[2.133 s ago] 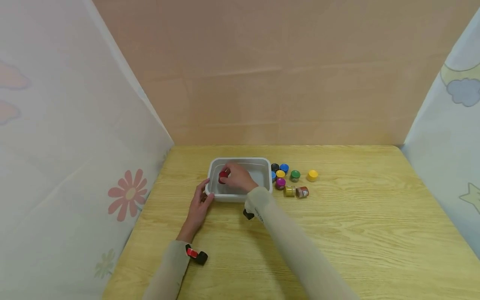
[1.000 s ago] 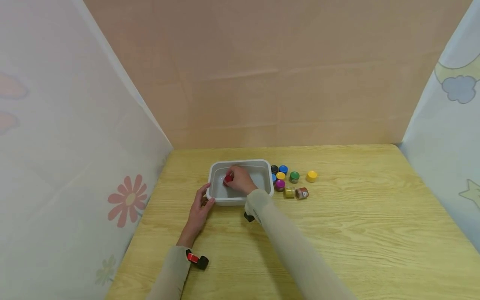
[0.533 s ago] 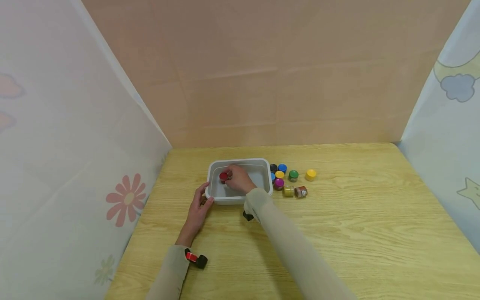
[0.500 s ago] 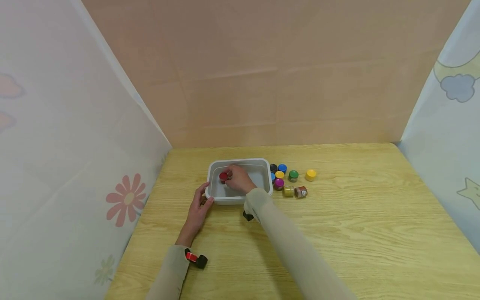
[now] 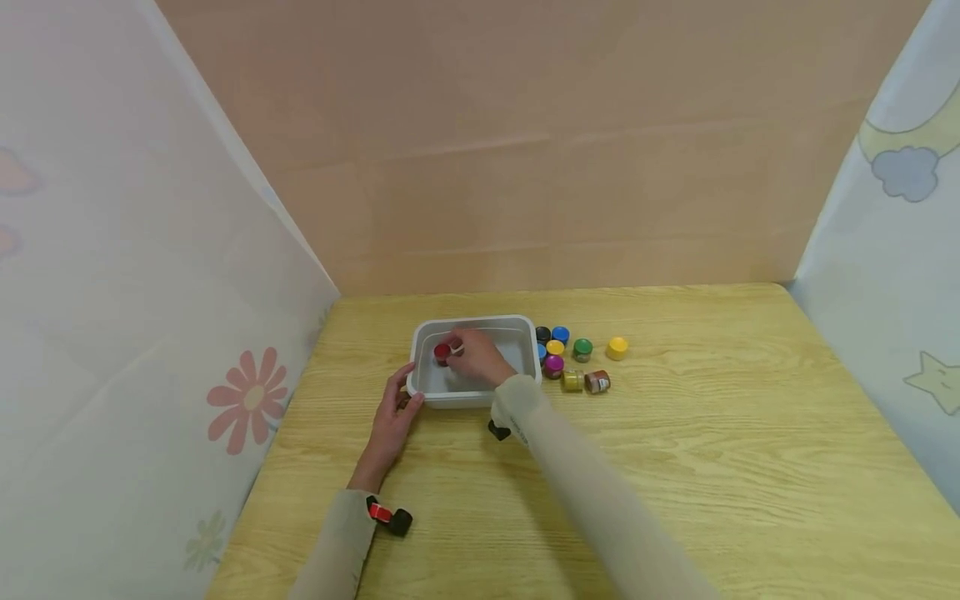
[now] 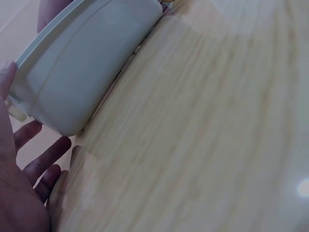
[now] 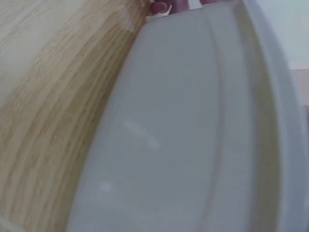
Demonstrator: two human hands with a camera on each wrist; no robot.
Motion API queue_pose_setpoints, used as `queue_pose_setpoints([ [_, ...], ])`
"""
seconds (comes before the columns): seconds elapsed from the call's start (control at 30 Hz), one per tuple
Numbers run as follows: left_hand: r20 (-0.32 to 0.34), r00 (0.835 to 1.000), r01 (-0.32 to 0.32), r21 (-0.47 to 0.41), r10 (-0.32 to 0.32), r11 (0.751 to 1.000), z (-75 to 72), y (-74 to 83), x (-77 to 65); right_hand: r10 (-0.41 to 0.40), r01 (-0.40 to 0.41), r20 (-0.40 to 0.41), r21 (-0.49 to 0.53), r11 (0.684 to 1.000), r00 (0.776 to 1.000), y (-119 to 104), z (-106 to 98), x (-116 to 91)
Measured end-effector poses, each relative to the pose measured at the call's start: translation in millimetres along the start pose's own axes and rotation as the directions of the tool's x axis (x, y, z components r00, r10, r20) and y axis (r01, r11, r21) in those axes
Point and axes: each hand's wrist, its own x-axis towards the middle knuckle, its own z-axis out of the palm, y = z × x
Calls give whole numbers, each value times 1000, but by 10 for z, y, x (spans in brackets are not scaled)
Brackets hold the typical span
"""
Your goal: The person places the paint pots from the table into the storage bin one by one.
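A white plastic box (image 5: 474,400) stands on the table. My left hand (image 5: 392,421) grips its near left corner, thumb at the front wall and fingers at the left side. In the left wrist view the thumb is by the rim and the other fingers lie low beside the corner. My right hand (image 5: 480,358) reaches inside the box and pinches a small jar with a red lid (image 5: 442,354) near the left end. Most of that jar's right side is hidden by the fingers. The right wrist view shows mainly the box's outer wall (image 7: 164,121).
Right of the box, several small jars stand close together, among them a purple-lidded jar (image 5: 553,365) and a green-lidded jar (image 5: 582,348). A yellow-lidded jar (image 5: 617,347) stands farther right. A yellow jar (image 5: 573,381) and a red jar (image 5: 597,382) lie on their sides.
Over the last second, the red-lidded jar and the right fingertips have shifted slightly left inside the box. The left hand has kept its place at the corner, and the view has shifted slightly.
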Motion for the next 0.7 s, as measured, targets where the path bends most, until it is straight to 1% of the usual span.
queue_pose_setpoints([
  [0.13, 4, 1000, 8, -4, -8, 1000, -2, 21, 2, -11, 11, -20, 0, 1000, 1000, -34, -93, -45],
  [0.23, -2, 1000, -3, -3, 3, 1000, -1, 41, -5, -52, 52, -23, -8, 999, 998, -56, -190, -112],
  [0.3, -7, 1000, -2, -2, 2, 1000, -2, 27, 3, -69, 69, -13, -8, 998, 998, -54, -260, -166],
  [0.43, -7, 1000, 21, -3, -21, 1000, 21, -149, 55, -86, 86, 5, 19, 996, 996, 19, -438, -288],
  [0.53, -19, 1000, 17, -6, -17, 1000, 38, -302, 85, -92, 92, 0, 38, 995, 996, 90, -606, -400],
  [0.6, -31, 1000, 1, -7, -1, 1000, 41, -347, 92, -98, 98, -17, 48, 994, 995, 135, -728, -482],
  [0.7, -41, 999, -20, -14, 19, 1000, 33, -362, 88, -94, 97, -48, 65, 993, 994, 225, -903, -611],
])
